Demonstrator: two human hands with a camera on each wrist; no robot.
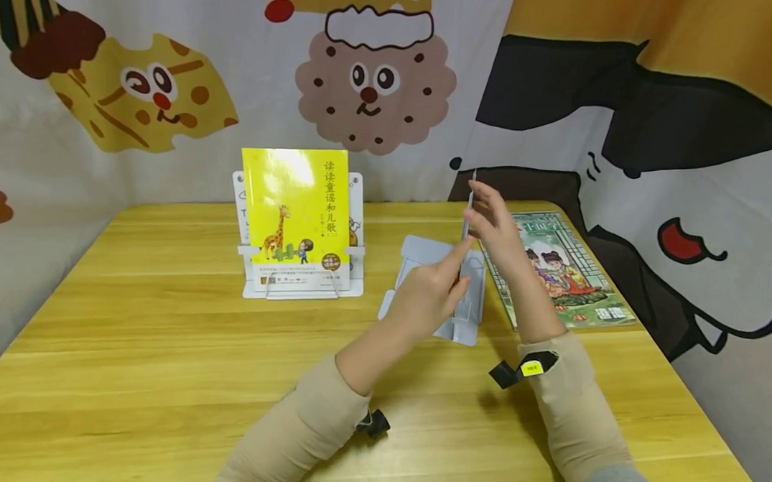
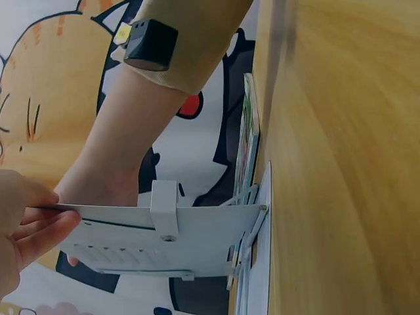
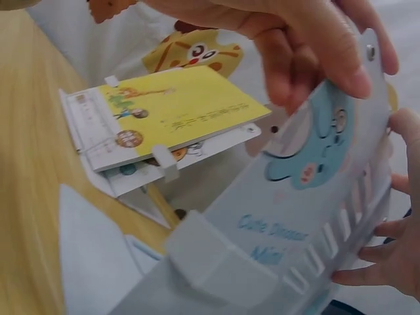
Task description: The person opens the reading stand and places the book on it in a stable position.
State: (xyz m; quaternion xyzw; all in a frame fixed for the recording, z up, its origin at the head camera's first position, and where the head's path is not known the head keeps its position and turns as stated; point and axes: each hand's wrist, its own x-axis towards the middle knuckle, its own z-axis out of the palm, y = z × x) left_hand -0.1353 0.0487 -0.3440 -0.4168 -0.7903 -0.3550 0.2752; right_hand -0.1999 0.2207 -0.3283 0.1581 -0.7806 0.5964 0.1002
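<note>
Wood-grain desk [image 1: 140, 388], one, under everything. Nearest: two beige sleeves [image 1: 303, 424], two black boxes [image 1: 376, 422], one per wrist. Left hand [image 1: 427, 297]: thumb and fingers pinch the edge of a raised panel [image 3: 262, 203]. Right hand [image 1: 497, 225], slightly farther out: pinches the same panel near its top corner, thumb on the printed face. Panel bears one blue dinosaur [image 3: 328, 131] and belongs to a grey stand [image 1: 419, 248], its base resting on the desk right of centre. Judgement on technique: turn the panel slowly about its joint, pressure even from both hands, base kept flat, fingertips clear of the joint; the thin sheet would probably flex if forced from one corner. Beyond, to the right: one green-covered book [image 1: 574, 261], flat; whether more lie beneath, cannot tell. To the left: one white stand [image 1: 356, 199], upright, two side clips [image 1: 248, 250], one yellow book [image 1: 294, 202]. Tally: stands 2, visible books 2. Farthest: printed curtain [image 1: 262, 59], one cheese face [image 1: 127, 98], one biscuit face [image 1: 376, 105].
</note>
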